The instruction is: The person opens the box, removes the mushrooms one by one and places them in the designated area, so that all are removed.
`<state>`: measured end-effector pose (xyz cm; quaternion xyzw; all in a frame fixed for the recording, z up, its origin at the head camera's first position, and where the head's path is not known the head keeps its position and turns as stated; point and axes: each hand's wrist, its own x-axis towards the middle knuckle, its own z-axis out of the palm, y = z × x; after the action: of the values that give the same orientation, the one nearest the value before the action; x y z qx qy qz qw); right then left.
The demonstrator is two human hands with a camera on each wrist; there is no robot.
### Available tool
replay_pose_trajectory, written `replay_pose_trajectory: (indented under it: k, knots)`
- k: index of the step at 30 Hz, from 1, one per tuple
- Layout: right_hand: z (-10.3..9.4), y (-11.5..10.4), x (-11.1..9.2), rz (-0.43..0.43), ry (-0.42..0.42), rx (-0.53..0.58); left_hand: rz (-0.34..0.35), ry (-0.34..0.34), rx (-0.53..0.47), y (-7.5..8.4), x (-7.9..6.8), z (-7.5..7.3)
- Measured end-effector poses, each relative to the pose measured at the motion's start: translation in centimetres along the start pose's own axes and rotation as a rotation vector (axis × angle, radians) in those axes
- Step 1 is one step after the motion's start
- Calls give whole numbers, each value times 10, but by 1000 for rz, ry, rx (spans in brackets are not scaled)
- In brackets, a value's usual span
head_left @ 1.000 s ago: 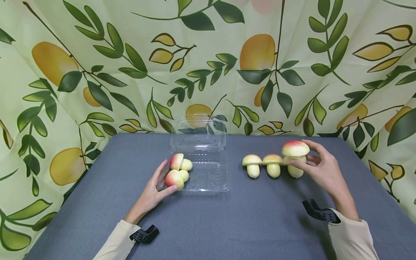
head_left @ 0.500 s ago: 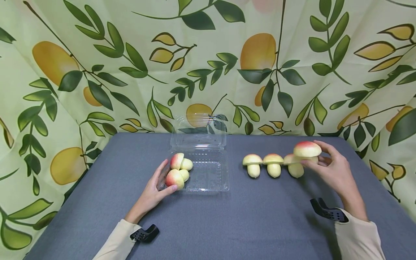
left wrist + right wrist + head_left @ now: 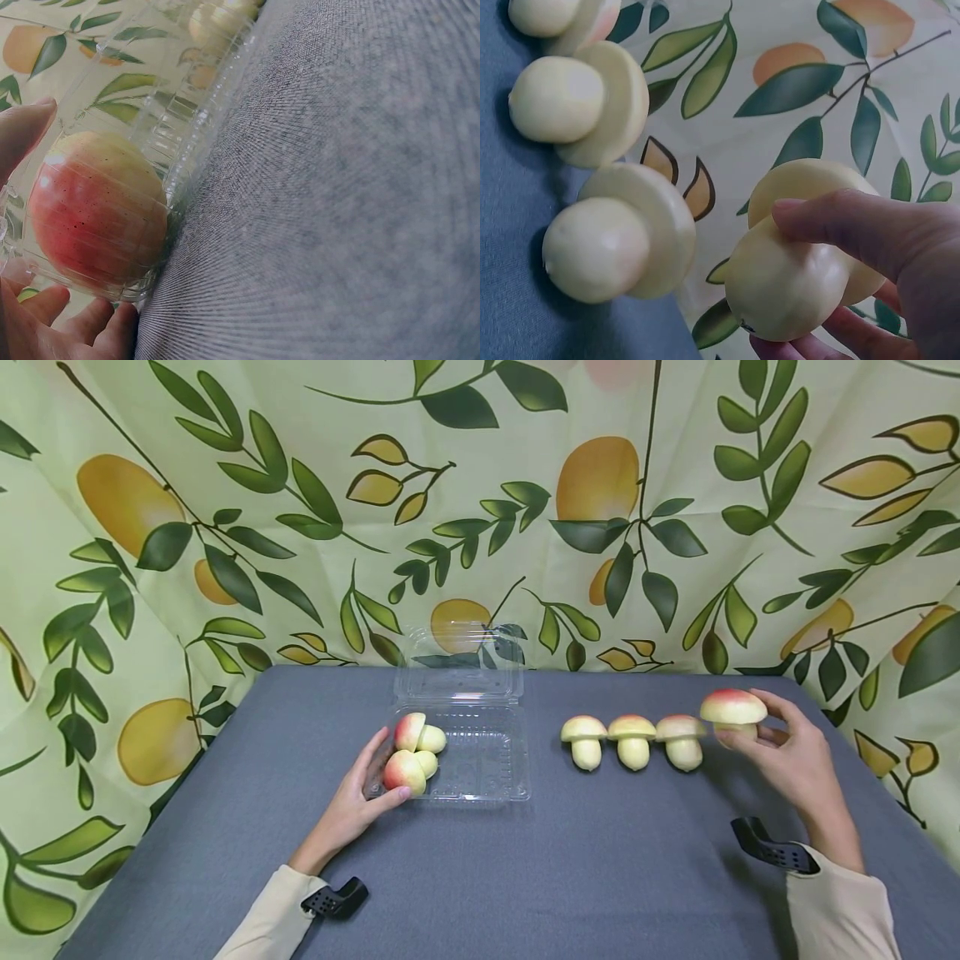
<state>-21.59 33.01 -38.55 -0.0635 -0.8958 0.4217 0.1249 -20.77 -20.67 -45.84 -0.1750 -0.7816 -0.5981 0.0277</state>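
Note:
My right hand (image 3: 798,764) pinches a toy mushroom (image 3: 733,706) with a red-topped cap, held up over the right side of the table. In the right wrist view, the thumb presses on this pale mushroom (image 3: 787,285) while the fingers lie behind it. Three more mushrooms (image 3: 632,739) sit in a row just left of it, stems toward me. My left hand (image 3: 348,806) grips the left side of a clear plastic clamshell box (image 3: 517,794), thumb at the front corner. Inside the box, along its left end, lie two mushrooms (image 3: 405,772); one red cap (image 3: 97,210) shows through the plastic.
The box's clear lid (image 3: 459,664) stands raised at the back, near the curtain. A blue-grey cloth (image 3: 480,885) covers the table. Behind it hangs a leaf-and-fruit patterned curtain (image 3: 480,560). Black straps with cameras (image 3: 337,900) are worn on both wrists.
My right hand has moved right with its mushroom, away from the row, and the third mushroom there now shows fully. My left hand and the box have stayed put.

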Motion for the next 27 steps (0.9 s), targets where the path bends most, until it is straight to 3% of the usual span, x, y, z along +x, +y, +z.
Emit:
replay_pose_trajectory:
  k: [27]
  knots:
    - [7, 36, 6, 108, 14, -53, -55, -5, 15, 2, -1, 0]
